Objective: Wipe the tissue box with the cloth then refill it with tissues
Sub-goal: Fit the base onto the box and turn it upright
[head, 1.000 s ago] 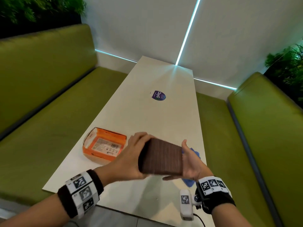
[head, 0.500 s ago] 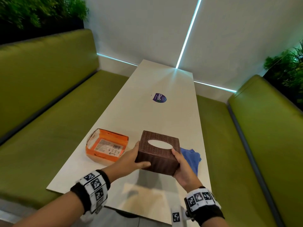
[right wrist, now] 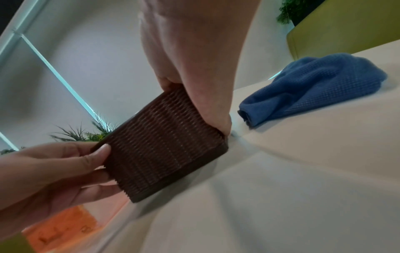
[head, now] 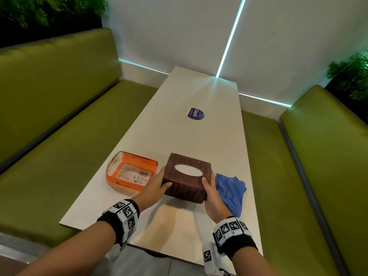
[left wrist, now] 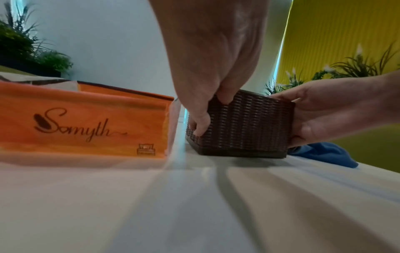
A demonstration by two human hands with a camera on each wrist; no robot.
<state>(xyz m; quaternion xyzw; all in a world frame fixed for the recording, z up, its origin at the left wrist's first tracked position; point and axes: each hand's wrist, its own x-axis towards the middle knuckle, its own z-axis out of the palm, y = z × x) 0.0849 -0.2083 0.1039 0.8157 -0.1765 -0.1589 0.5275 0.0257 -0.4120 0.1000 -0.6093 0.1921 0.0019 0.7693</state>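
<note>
The brown woven tissue box [head: 187,177] stood upright near the front end of the long white table [head: 203,136], its oval top opening showing white. It was held from both sides. The left hand [head: 153,188] gripped the box's left near corner, thumb laid across the front face and fingers curled round the left side; in the left wrist view the fingertips [left wrist: 200,130] pressed into the weave. The right hand [head: 212,198] clasped the right near corner, thumb on the top edge and fingers wrapped down the right side. In the left wrist view the box's base sat at the table surface; whether it rested fully could not be told. The blue cloth [head: 231,191] lay crumpled on the table just beside the box on its right, partly behind the right hand. An open orange tissue carton [head: 131,173], marked "Samyth" on its side, lay just left of the box, apart from it. A round purple sticker [head: 195,113] sat further along the table. Green bench seats [head: 59,126] flanked the table on both sides.
</note>
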